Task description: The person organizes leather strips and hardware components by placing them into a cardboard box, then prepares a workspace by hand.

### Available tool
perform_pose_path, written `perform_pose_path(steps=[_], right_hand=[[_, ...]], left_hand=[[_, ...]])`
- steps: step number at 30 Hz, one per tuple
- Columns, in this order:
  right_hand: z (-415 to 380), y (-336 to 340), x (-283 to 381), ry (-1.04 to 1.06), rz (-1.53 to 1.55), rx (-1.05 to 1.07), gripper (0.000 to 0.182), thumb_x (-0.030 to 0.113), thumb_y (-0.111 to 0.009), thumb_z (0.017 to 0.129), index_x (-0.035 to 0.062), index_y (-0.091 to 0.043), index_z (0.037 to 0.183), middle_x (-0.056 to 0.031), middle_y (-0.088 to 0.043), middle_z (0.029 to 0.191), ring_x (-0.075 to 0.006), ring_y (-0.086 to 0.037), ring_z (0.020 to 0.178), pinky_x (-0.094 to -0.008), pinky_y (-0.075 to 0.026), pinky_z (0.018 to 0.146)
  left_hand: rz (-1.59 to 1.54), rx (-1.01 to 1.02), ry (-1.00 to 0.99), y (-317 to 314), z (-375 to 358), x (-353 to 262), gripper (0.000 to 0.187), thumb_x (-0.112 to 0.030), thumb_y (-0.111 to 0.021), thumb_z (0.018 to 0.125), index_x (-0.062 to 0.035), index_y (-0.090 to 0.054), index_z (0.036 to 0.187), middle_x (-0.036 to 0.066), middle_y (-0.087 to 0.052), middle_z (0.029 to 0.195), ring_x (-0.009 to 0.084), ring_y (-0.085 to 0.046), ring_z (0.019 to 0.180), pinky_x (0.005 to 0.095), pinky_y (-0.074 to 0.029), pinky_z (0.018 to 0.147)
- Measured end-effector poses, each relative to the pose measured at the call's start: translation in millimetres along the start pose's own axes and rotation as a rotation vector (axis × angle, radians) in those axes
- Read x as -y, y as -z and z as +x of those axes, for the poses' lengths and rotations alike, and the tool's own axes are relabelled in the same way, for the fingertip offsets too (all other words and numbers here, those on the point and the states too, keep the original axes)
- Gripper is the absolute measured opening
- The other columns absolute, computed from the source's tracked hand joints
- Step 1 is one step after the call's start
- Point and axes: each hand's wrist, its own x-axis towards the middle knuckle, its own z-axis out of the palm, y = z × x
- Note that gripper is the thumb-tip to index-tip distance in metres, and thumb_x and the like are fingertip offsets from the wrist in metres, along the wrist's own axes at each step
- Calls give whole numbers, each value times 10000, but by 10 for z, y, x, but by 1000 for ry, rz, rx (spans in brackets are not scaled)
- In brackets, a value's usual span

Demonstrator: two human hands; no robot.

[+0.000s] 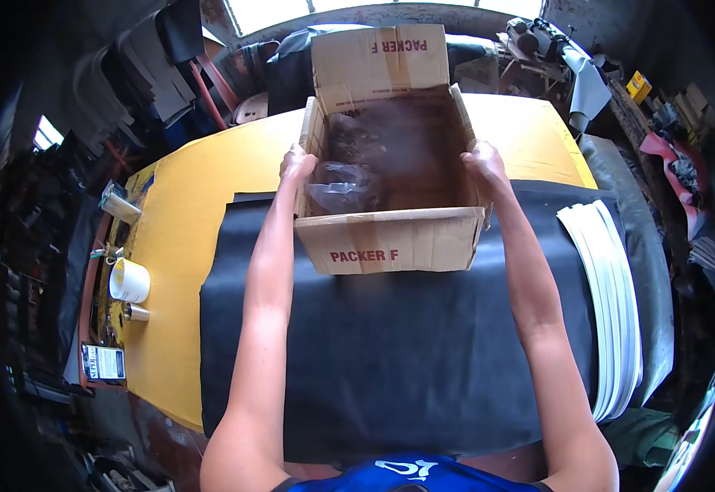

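An open cardboard box [423,239] with "PACKER F" printed on it sits toward the far side of the table, its back flap standing up. My left hand [298,164] is closed on the box's left wall, and my right hand [484,161] grips the right wall. Inside, on the left, lie clear plastic bags [343,193]; what they contain is hard to make out. Under the front of the box stretches a black sheet [398,353].
White strips [607,303] lie stacked along the black sheet's right side. The yellow tabletop [173,328] carries a white tub [130,281], a metal cup [137,312] and a jar [121,205] at its left edge. A labelled packet [103,362] is near the left corner.
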Motion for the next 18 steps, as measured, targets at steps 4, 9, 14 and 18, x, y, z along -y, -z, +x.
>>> perform_pose_path(steps=[4,9,14,18], right_hand=[[-57,-26,-4,3,-33,-53,265,176,-584,760,-33,-613,921,-237,-629,920,-363,-614,880,-399,-483,801],[-210,7,-4,10,-16,-65,324,224,-590,790,-59,-589,947,-269,-609,944,-404,-590,915,-435,-470,813],[-442,-10,-98,54,80,-134,330,206,-569,816,-62,-550,1008,-284,-603,939,-431,-570,927,-461,-459,809],[-796,135,-15,20,223,-154,321,196,-548,834,-32,-532,1059,-284,-603,939,-439,-560,930,-471,-453,802]], left_hand=[[23,-11,31,16,-110,-64,604,-215,-611,734,3,-404,1258,263,-544,1167,386,-515,1119,423,-408,953],[-11,-45,51,69,-266,-72,637,-219,-636,733,16,-395,1274,254,-524,1200,385,-492,1140,399,-381,973],[-67,-88,31,192,-607,-84,595,-265,-637,753,0,-424,1240,249,-560,1151,386,-522,1101,419,-407,935],[-78,-160,20,235,-850,-37,557,-266,-641,769,-2,-437,1214,237,-586,1112,384,-551,1056,422,-415,913]])
